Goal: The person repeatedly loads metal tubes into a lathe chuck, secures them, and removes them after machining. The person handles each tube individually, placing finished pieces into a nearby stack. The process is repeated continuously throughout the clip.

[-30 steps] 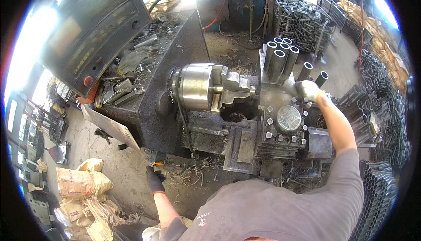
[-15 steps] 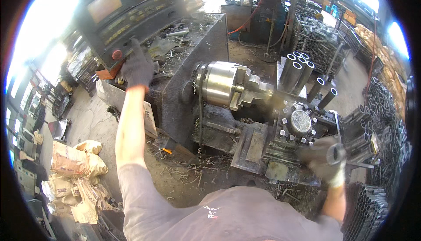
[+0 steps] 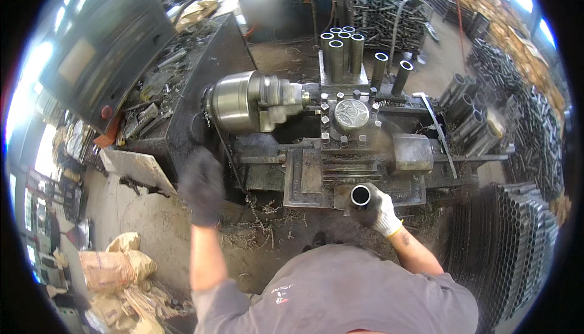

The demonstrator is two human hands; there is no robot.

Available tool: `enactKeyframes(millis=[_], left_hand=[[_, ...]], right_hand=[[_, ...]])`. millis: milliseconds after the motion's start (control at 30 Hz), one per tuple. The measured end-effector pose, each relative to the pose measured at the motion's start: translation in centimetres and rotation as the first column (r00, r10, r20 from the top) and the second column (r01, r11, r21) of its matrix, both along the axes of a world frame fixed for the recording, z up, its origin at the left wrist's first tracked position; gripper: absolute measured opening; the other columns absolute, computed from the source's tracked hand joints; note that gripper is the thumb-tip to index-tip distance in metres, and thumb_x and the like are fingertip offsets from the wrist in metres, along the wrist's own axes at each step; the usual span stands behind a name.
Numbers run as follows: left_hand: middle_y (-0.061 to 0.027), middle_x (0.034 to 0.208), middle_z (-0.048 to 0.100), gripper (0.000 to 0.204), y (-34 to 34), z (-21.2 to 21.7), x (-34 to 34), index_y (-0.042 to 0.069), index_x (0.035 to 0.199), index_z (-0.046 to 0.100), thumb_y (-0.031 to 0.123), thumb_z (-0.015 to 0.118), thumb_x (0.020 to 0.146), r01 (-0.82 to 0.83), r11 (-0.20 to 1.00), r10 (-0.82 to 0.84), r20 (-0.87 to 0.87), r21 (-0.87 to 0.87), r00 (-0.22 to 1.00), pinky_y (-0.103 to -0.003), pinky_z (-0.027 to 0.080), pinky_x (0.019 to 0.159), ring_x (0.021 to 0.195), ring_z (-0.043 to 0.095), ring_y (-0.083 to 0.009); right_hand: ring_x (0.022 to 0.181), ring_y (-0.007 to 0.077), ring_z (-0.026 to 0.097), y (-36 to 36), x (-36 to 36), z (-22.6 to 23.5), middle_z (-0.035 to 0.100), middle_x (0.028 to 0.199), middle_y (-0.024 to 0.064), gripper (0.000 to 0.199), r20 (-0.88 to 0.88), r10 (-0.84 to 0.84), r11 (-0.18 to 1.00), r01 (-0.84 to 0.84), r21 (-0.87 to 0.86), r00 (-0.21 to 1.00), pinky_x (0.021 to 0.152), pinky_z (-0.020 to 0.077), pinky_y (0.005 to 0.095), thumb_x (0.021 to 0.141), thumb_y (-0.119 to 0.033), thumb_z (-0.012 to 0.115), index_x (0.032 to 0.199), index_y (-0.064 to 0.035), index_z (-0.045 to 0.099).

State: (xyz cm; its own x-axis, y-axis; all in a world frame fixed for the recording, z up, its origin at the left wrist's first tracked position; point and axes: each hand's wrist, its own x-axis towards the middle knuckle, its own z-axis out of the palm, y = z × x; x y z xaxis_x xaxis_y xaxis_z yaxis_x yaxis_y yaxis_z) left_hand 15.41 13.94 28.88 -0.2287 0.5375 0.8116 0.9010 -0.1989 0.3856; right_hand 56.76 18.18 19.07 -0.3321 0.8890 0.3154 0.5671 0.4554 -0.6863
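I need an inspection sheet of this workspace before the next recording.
Surface: grimy lathe, upright tubes behind its tool post.
Job's things: held tube, open end toward the camera; shiny chuck.
Clutter: curled metal shavings on the floor.
Hands: left hand dark-gloved, blurred, grip unclear; right hand gloved, around the held tube.
Cables: dark cable or hose hanging beside the chuck.
Surroundings: paper sacks at left, heaped metal parts beyond, stacked tubes at right.

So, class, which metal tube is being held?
The metal tube in the gloved right hand; the other tubes stand or lie in groups, with no hand gripping them.
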Motion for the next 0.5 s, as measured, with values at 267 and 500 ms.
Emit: enactKeyframes(millis=[267, 500], left_hand=[[-0.0281, 0.123, 0.071, 0.047, -30.7, -35.5, 12.4, 0.008, 0.125, 0.072, 0.044, 0.055, 0.100, 0.086, -0.107, 0.668, -0.007, -0.991, 0.744, -0.056, 0.053, 0.100, 0.116, 0.068, -0.0486], [-0.0240, 0.128, 0.071, 0.049, -58.2, -43.8, 24.2, 0.010, 0.127, 0.073, 0.046, 0.059, 0.097, 0.326, -0.146, 0.899, 0.012, -0.934, 0.438, -0.051, 0.052, 0.104, 0.121, 0.067, -0.0429]], right_hand=[[0.091, 0.0363, 0.077, 0.9, 0.8, 0.0, 0.077, 0.105, 0.0150, 0.043, -0.090, 0.136, 0.990, -0.139, -0.025, 0.987, 0.078, 0.0633, 0.0422, 0.074, -0.019, 0.086, 0.114, -0.0108, 0.072], [0.076, 0.0289, 0.074, 0.3, 0.2, -0.1, 0.073, 0.083, 0.0140, 0.033, -0.044, 0.118, 0.991, -0.120, -0.057, 0.992, 0.073, 0.0587, 0.0407, 0.073, -0.020, 0.084, 0.101, -0.0056, 0.072]])
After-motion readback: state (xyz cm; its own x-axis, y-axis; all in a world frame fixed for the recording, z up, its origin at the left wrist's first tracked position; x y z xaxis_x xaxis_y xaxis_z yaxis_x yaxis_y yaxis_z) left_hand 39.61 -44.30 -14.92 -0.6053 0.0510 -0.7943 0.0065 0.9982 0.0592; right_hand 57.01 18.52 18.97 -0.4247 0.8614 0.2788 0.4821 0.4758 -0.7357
